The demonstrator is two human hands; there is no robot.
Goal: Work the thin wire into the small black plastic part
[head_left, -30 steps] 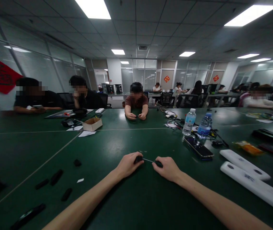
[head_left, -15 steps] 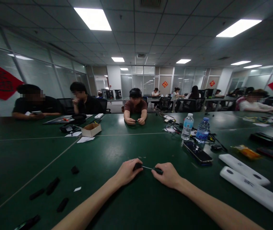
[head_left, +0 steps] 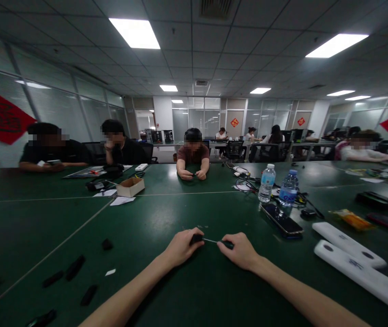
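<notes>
At lower centre of the frame, I see the left hand pinching a small black piece over the green bench, while the right hand, near it, grips a dark-handled tool whose thin shaft points toward that piece. 2 bottles stand right of centre; 2 white bars lie lower right.

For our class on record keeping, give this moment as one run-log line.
left hand: holds small black part; right hand: holds dark handle; between hands: thin metal shaft; beyond right hand: phone, two bottles
</notes>
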